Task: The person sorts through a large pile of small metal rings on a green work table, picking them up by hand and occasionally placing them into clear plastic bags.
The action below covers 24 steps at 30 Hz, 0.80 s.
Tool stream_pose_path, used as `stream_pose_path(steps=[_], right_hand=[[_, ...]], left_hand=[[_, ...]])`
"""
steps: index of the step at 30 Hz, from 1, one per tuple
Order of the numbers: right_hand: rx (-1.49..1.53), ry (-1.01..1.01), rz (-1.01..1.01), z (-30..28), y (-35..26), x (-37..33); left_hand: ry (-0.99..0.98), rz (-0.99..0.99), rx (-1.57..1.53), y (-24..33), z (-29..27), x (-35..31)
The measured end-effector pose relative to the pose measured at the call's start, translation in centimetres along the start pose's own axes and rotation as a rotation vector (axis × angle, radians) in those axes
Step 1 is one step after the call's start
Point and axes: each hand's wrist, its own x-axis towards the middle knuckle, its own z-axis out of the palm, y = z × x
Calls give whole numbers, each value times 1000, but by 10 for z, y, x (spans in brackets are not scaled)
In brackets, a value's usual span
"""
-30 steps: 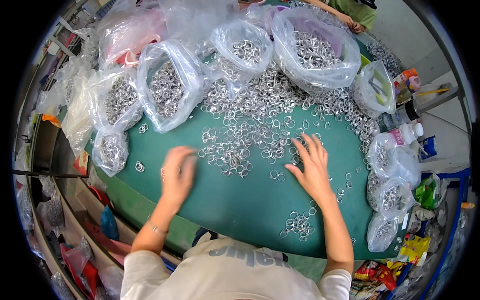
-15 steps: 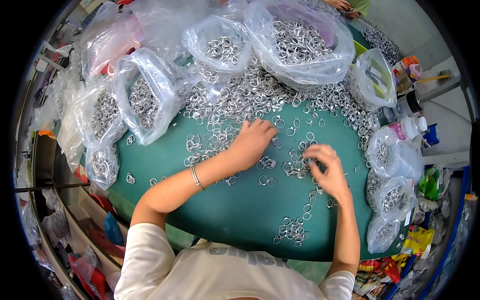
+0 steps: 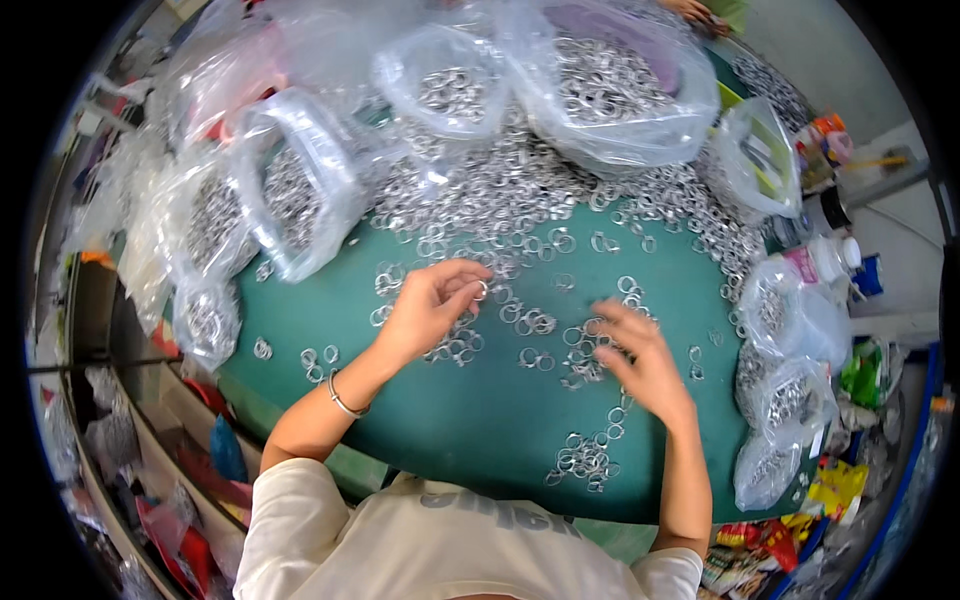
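Silver metal rings lie scattered over a green table (image 3: 460, 430). Thumb and fingers of my left hand (image 3: 432, 308) pinch a single ring (image 3: 482, 290), held just over the loose rings left of the middle. My right hand (image 3: 640, 360) is smeared by motion at the fingertips, but its thumb and fingers are spread apart. It hovers beside a small cluster of rings (image 3: 582, 345), some of them hidden under the fingers. Closer to my body, a small heap of rings (image 3: 583, 458) trails upward in a line toward that hand.
A wide pile of rings (image 3: 470, 195) spreads along the far side. Behind it stand open clear bags (image 3: 610, 85) full of rings, with more at the left (image 3: 295, 200). Smaller bags (image 3: 785, 400) and a white bottle (image 3: 828, 258) line the right edge. Another person's hand (image 3: 688, 8) shows at the far right.
My left hand has drawn back toward the lower left from the middle rings, now with a ring in its fingertips. My right hand has shifted slightly left and nearer to me.
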Motion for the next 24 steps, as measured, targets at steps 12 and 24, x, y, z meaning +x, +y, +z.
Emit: stream_pose_path(steps=[12, 24], right_hand=[[-279, 49, 61, 41, -61, 1], [-143, 173, 289, 22, -79, -59]], left_hand=[[1067, 40, 657, -80, -182, -150], [1099, 162, 739, -110, -180, -164]])
